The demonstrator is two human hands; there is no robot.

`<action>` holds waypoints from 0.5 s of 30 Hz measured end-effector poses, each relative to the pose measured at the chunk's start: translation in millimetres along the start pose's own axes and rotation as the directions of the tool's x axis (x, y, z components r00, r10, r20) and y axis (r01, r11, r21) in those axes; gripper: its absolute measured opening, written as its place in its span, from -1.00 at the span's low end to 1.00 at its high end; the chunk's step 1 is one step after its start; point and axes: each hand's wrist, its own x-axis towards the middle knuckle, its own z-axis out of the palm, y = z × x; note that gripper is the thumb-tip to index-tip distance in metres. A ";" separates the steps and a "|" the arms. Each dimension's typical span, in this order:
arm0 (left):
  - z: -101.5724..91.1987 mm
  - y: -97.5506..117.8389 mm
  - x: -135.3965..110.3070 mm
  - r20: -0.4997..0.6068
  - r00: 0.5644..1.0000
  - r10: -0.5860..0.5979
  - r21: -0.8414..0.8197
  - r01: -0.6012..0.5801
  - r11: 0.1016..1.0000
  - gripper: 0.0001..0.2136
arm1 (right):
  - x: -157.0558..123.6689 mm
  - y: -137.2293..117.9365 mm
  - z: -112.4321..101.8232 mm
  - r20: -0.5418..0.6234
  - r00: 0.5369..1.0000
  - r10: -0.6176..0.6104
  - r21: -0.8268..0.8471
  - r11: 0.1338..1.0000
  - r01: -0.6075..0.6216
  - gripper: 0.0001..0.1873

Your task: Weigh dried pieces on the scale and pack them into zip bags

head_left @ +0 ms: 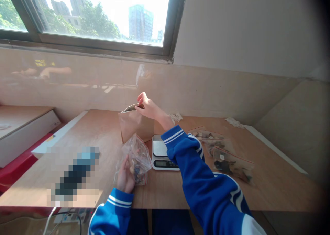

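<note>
A brown paper bag (134, 126) stands upright on the wooden table (270, 183), behind a small digital scale (161, 152). My right hand (149, 107) reaches forward and pinches the bag's open top edge. My left hand (125, 178) rests near the table's front edge, fingers closed on a clear plastic zip bag (138, 156) with small brownish pieces inside. Both arms wear blue sleeves with white stripes.
Several clear zip bags (227, 157) with dark contents lie right of the scale. Crumpled paper scraps (233, 121) sit by the tiled wall. A white box (25, 131) and a red surface (18, 168) are at the left. A blurred-out patch covers the table's front left.
</note>
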 end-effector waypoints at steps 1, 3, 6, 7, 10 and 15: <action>-1.6 0.8 -0.4 0.037 0.999 -0.005 -0.021 0.006 1.000 -0.63 | 0.5 1.2 -0.2 -0.004 1.000 0.014 0.013 1.000 -0.014 -0.78; -6.7 1.5 0.1 0.151 0.989 -0.004 -0.083 0.017 0.996 -0.60 | 1.3 3.0 -0.7 -0.006 1.000 0.010 -0.025 1.000 -0.011 -0.86; -18.4 0.4 5.5 0.378 0.925 0.024 -0.150 0.036 0.988 -0.58 | -0.7 2.4 -0.4 0.009 0.998 -0.061 -0.128 0.990 0.062 -0.82; -22.8 -0.4 8.4 0.448 0.893 0.042 -0.166 0.037 0.985 -0.58 | -2.6 1.2 -0.3 -0.001 0.996 -0.089 -0.156 0.984 0.088 -0.82; -34.2 -2.1 17.0 0.596 0.800 0.071 -0.180 0.047 0.982 -0.56 | -11.7 -4.6 -2.3 -0.091 0.985 -0.144 -0.188 0.974 0.125 -0.82; -35.4 -3.1 19.6 0.682 0.732 0.006 -0.112 0.097 0.989 -0.54 | -38.4 -18.8 -15.0 -0.196 0.977 -0.084 0.031 0.995 0.092 -0.75</action>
